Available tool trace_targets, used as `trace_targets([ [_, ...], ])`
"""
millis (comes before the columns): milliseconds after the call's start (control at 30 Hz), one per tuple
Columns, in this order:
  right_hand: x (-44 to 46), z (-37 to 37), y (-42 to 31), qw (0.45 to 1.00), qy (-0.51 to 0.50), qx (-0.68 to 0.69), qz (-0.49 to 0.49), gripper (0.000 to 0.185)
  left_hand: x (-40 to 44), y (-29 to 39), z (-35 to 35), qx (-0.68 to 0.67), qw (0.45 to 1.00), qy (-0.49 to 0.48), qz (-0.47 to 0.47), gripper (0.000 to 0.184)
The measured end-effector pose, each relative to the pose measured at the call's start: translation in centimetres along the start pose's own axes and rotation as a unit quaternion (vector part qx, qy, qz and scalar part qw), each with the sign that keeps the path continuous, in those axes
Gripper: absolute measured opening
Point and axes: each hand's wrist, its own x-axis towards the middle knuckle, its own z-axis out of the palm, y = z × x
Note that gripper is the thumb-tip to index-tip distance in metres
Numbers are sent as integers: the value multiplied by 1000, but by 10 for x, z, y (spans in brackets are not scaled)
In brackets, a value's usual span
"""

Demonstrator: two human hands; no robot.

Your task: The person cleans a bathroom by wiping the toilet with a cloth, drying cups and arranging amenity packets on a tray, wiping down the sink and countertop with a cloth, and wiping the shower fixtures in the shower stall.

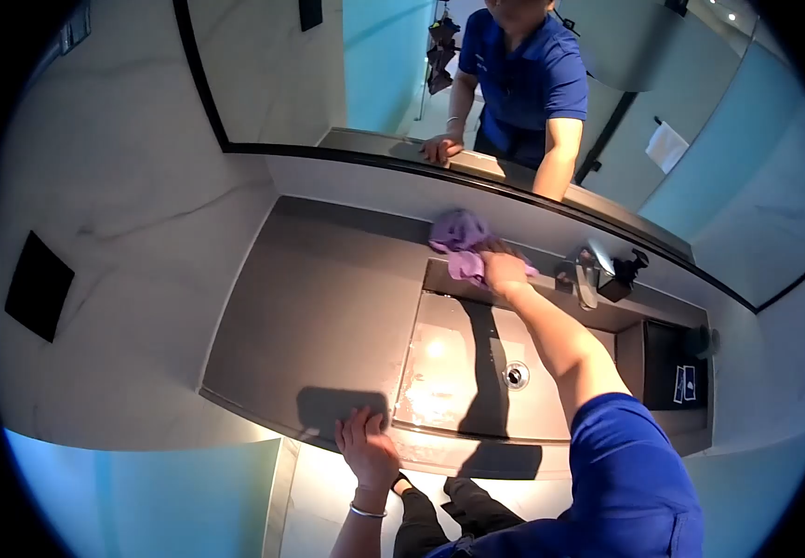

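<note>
I had the right hand (pixel 506 272) at the back of the sink, its fingers curled down and gripping a purple cloth (pixel 459 232). The cloth lay bunched under those fingers, with a larger fold spilling out to their left, toward the wall, and a small bit showing on their right. The fingertips were in shade, so I could not tell exactly how each one bent.

My left hand (pixel 367 454) was well apart from the cloth, nearer the body. Its fingers were loosely spread and held nothing; they rested on the front edge of the grey counter (pixel 309 288), just left of the sink (pixel 439 409). A bracelet (pixel 368 511) circled the wrist behind them.

Below the right fingers, on the body side, I saw the wet sink floor and its round drain (pixel 516 376). To the right of those fingers stood a tap (pixel 586 284), with a black holder (pixel 616 282) just beside it. Farther right, well apart from both hands, was a black tray (pixel 660 358). Beyond the right fingers, a black-framed mirror (pixel 374 56) reflected a person in a blue shirt (pixel 534 65).
</note>
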Motion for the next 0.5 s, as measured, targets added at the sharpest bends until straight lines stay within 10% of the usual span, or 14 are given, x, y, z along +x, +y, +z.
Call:
trace_targets([
  [33, -5, -38, -4, 962, -229, -10, 149, 33, -1, 3, 0, -8, 1000, 8, 2, 24],
  [167, -68, -43, 12, 975, 12, -98, 198, 31, -2, -9, -7, -4, 999, -4, 35, 21],
  [233, -50, -70, 7, 910, -206, 133, 334, 32, -19, -26, -15, -400, 896, 6, -193, 13],
  [267, -32, -76, -11, 932, -125, 218, 263, 31, -28, -34, -23, -524, 823, 114, -188, 13],
  [300, -14, -83, -30, 936, -60, 298, 177, 31, -36, -52, -39, -284, 939, 134, -142, 19],
  [333, 14, -76, -53, 932, -5, 359, 56, 32, -40, -56, -63, -274, 939, 115, -174, 19],
  [433, 58, -74, -154, 875, -236, 421, 48, 35, -75, -81, -106, -241, 936, 93, -238, 20],
  [500, 3, -23, -216, 968, -162, 178, -76, 34, -100, -97, -114, -284, 896, 160, -302, 19],
])
